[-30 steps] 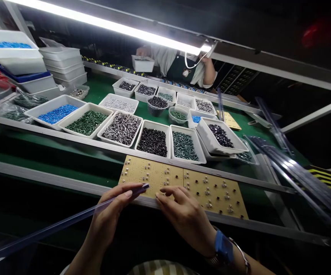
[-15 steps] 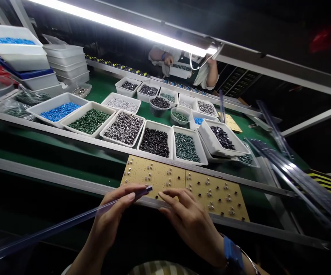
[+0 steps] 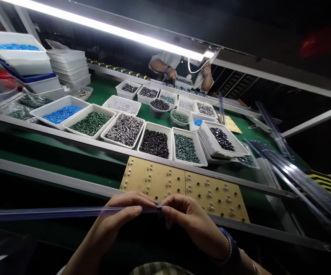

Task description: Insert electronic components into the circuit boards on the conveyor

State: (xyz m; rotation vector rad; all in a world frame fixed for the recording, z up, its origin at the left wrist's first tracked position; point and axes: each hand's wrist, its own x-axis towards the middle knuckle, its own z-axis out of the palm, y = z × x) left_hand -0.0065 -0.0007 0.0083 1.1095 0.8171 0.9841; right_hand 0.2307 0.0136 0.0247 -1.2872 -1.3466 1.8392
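Note:
A long clear plastic component tube (image 3: 53, 213) stretches in from the left edge, nearly level. My left hand (image 3: 116, 217) is closed around it near its right end, thumb below and fingers along the top. At that end my right hand (image 3: 191, 219) pinches a small dark electronic part (image 3: 159, 208) between thumb and forefinger; the fingertips hide most of it. Just behind both hands lies a tan circuit board (image 3: 154, 173), dotted with small silver and black parts. Its lower edge is partly covered by my fingers.
Beyond the board's rail (image 3: 165, 160) stand several white bins of parts, such as one with black pieces (image 3: 155, 143). Stacked trays (image 3: 68, 65) rise at left, and more clear tubes (image 3: 291, 166) lie at right. Across the bench a co-worker's hand (image 3: 171, 72) is over a tray.
My hands have come together at the tube's end, my right fingers closing there. The tube has swung from slanted to nearly level. The co-worker's hands and tray have shifted.

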